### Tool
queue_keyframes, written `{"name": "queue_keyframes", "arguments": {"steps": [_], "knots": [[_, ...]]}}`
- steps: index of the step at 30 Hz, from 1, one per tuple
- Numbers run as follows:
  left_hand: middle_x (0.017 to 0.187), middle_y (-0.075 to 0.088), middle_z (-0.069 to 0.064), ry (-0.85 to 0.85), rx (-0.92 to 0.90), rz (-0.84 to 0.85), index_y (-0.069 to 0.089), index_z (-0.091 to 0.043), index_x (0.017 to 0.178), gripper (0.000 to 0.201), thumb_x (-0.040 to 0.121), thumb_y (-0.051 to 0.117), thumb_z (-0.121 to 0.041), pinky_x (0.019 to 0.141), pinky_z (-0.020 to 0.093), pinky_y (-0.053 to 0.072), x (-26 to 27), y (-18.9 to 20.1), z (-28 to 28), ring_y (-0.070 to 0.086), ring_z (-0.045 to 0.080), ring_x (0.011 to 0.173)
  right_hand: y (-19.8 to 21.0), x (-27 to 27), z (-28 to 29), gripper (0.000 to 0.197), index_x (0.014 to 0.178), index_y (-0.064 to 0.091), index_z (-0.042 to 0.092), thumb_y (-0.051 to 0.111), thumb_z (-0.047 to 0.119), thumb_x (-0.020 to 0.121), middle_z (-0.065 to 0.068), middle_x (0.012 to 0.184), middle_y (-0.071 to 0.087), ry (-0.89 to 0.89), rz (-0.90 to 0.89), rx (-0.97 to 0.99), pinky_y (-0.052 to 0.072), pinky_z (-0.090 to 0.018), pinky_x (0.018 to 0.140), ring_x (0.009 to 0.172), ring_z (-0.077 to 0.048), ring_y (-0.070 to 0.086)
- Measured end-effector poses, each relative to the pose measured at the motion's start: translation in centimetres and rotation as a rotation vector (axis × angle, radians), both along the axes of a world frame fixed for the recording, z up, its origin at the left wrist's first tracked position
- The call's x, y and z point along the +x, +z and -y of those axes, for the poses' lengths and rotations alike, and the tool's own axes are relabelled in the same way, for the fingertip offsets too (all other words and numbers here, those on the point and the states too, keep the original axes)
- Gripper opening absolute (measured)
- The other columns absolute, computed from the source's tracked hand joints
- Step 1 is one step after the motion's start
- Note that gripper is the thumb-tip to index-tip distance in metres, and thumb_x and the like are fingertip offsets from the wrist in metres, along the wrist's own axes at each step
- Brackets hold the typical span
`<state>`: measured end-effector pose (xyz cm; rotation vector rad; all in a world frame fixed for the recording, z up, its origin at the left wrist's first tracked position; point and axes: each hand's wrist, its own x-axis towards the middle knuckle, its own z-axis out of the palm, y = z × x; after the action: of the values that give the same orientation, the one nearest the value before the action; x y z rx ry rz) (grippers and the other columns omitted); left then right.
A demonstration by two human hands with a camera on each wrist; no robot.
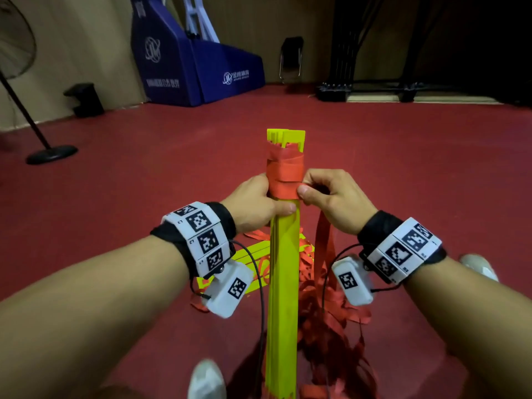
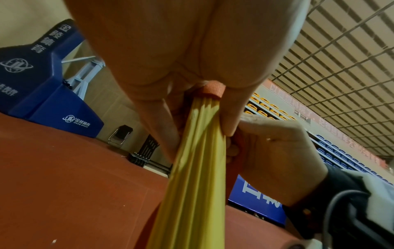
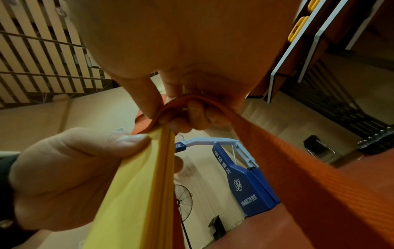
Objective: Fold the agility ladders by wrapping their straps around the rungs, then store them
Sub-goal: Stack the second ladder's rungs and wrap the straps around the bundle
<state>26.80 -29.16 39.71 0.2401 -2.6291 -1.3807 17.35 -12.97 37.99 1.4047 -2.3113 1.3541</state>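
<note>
Head view: the stacked yellow rungs (image 1: 283, 283) stand upright over the red floor (image 1: 403, 168). The left hand (image 1: 256, 203) grips them just below the wound orange strap (image 1: 285, 174); the right hand (image 1: 331, 197) pinches the strap's edge. Left wrist view: fingers (image 2: 232, 107) curl round the stiff, light-looking bundle. Right wrist view: fingertips (image 3: 192, 114) clamp soft, limp webbing, likely needing tension.

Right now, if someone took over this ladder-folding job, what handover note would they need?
Left hand: grips the stacked yellow rungs just below the wrap, holding them upright.
Right hand: fingers pinch the red strap against the bundle.
Done: several strap turns bind the rungs near the top.
Left: loose strap still trails to a heap on the floor; wind it on, secure it, store. Another yellow ladder lies on the floor behind.
</note>
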Motion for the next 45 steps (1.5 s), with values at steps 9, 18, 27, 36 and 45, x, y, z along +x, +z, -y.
{"name": "queue_keyframes", "arguments": {"steps": [9, 18, 27, 36, 45], "knots": [[0.106, 0.073, 0.007, -0.126, 0.071, -0.061, 0.066, -0.027, 0.110, 0.048, 0.063, 0.073, -0.031, 0.086, 0.054, 0.059, -0.6, 1.1, 0.5, 0.072, 0.028, 0.100, 2.0, 0.9, 0.1, 0.027, 0.068, 0.055, 0.012, 0.056, 0.032, 0.085, -0.017, 0.069, 0.060, -0.070, 0.020, 0.014, 0.044, -0.045, 0.064, 0.062, -0.018, 0.047], [0.073, 0.063, -0.005, -0.214, 0.277, -0.052, 0.062, -0.018, 0.100, 0.025, 0.087, 0.071, 0.002, 0.052, 0.020, 0.045, -5.6, -0.2, 0.9, 0.058, 0.004, 0.058, 2.9, -2.6, -0.2, 0.028, 0.070, 0.060, 0.010, 0.057, 0.034, 0.085, -0.013, 0.070, 0.064, -0.116, 0.056, 0.105, 0.046, -0.046, 0.069, 0.064, -0.019, 0.053], [0.101, 0.071, 0.010, -0.144, 0.481, 0.013, 0.058, 0.000, 0.122, 0.034, 0.089, 0.068, 0.005, 0.080, 0.037, 0.058, -9.1, -3.8, 2.1, 0.069, 0.020, 0.088, -0.4, -6.8, 0.9, 0.028, 0.067, 0.062, 0.016, 0.058, 0.036, 0.085, 0.002, 0.065, 0.062, -0.129, 0.168, 0.104, 0.045, -0.037, 0.067, 0.063, -0.011, 0.052], [0.096, 0.069, 0.014, -0.048, 0.671, -0.092, 0.064, -0.004, 0.109, 0.018, 0.092, 0.062, 0.004, 0.067, 0.022, 0.058, -12.1, -5.1, 3.3, 0.070, 0.013, 0.075, -1.6, -10.9, 2.1, 0.033, 0.069, 0.062, 0.015, 0.063, 0.035, 0.095, 0.010, 0.057, 0.056, -0.155, 0.151, 0.111, 0.036, -0.028, 0.057, 0.051, -0.004, 0.044], [0.084, 0.068, 0.008, 0.027, 0.870, -0.139, 0.053, -0.012, 0.100, 0.021, 0.093, 0.059, 0.007, 0.069, 0.028, 0.053, -12.9, -5.6, 3.3, 0.068, 0.012, 0.066, -2.3, -11.0, 4.0, 0.014, 0.089, 0.051, 0.019, 0.060, 0.029, 0.096, 0.002, 0.069, 0.057, -0.073, 0.252, -0.044, 0.043, -0.031, 0.058, 0.056, -0.013, 0.051]]}}
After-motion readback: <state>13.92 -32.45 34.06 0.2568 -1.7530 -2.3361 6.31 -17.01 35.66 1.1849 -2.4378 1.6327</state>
